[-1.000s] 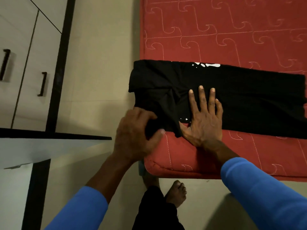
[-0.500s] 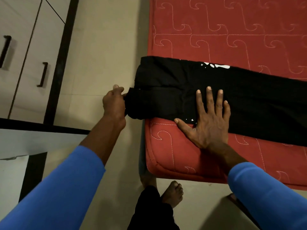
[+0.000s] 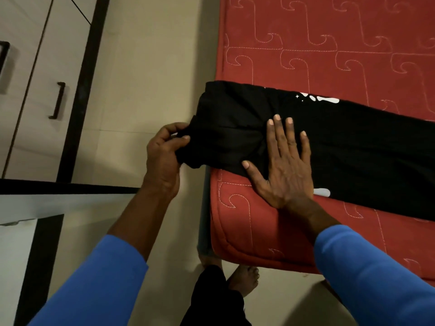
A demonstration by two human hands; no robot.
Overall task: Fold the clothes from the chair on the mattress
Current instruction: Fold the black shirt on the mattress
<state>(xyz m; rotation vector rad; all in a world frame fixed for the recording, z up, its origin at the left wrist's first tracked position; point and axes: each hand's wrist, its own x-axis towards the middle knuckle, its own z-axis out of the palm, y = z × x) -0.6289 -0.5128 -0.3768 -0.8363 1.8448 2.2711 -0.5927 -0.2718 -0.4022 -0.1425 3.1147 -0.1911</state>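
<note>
A black garment [image 3: 353, 147] with small white print lies folded into a long strip across the red quilted mattress [image 3: 329, 43]. Its left end hangs past the mattress edge. My left hand [image 3: 164, 151] pinches that bunched left end between thumb and fingers, off the side of the mattress. My right hand [image 3: 284, 165] lies flat, fingers straight and spread, pressing the garment down near the mattress's front left corner. The chair is not in view.
A wardrobe [image 3: 35, 90] with dark handles stands at the left across a strip of beige floor [image 3: 146, 67]. A white and black surface edge [image 3: 58, 191] juts in at the lower left. My bare feet [image 3: 242, 278] stand by the mattress corner.
My left hand, first gripping the garment's near corner on the mattress, moved left off the mattress edge and now pinches the garment's end lower and closer to me. My right hand stayed pressed flat.
</note>
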